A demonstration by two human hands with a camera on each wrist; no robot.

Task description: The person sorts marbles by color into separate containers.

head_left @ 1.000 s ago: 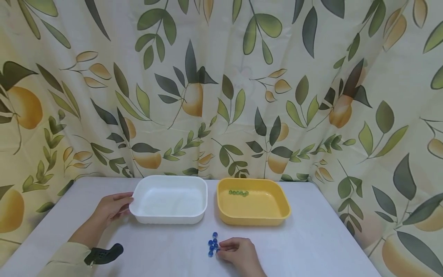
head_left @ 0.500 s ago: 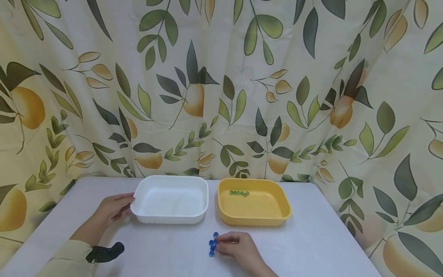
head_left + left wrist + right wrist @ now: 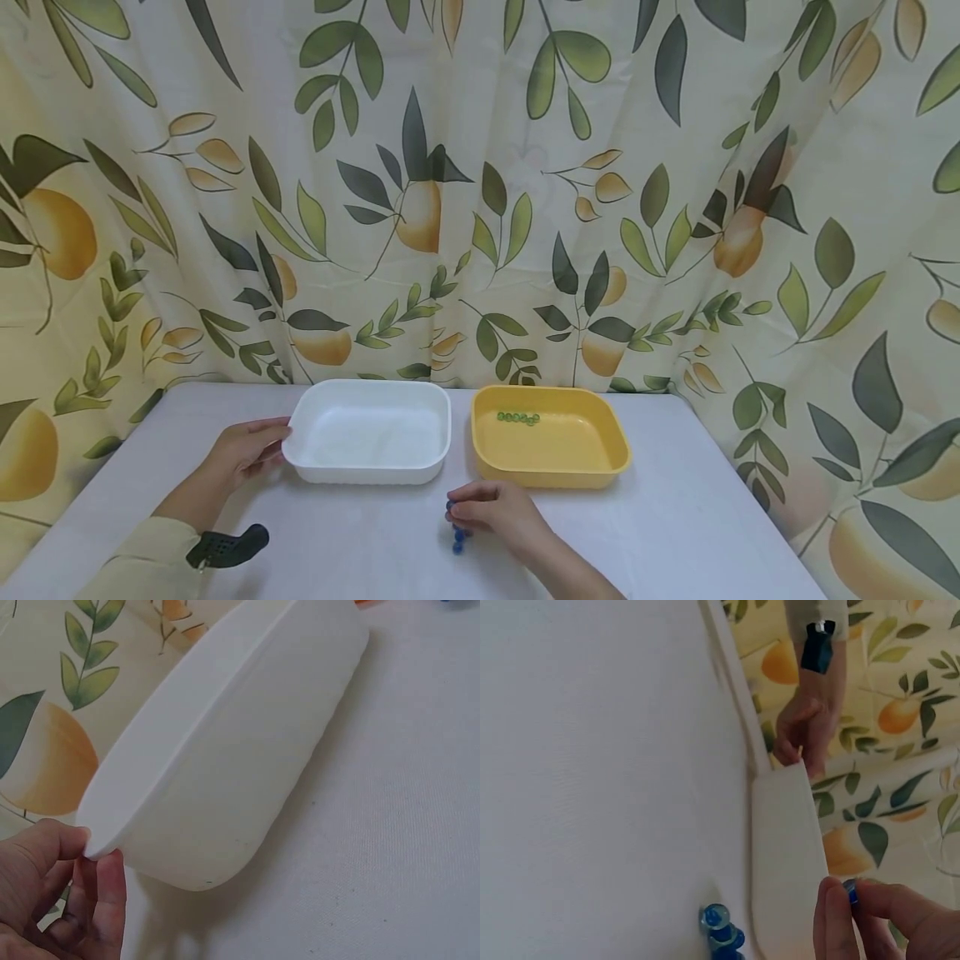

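Note:
My left hand point(image 3: 243, 452) pinches the left rim of a white plastic tub point(image 3: 367, 477) between thumb and fingers; the left wrist view shows the thumb point(image 3: 64, 838) on top of the rim. Between the thumb and fingers of my right hand point(image 3: 498, 515) is a blue glass marble point(image 3: 851, 891), raised off the table in front of the tub. Below that hand, several more blue marbles point(image 3: 458, 547) lie in a cluster on the white cloth, partly hidden by the fingers. No marbles show inside the white tub.
A yellow tub point(image 3: 551, 479) stands to the right of the white one, with a small gap between them. Several green marbles point(image 3: 517, 417) lie in it near the back. A leaf-and-fruit patterned curtain point(image 3: 480, 208) hangs behind the white-covered table point(image 3: 675, 517).
My right hand has moved from the right side of the marble cluster up and left, now with a blue marble between its fingertips. The left hand keeps its grip on the tub's rim.

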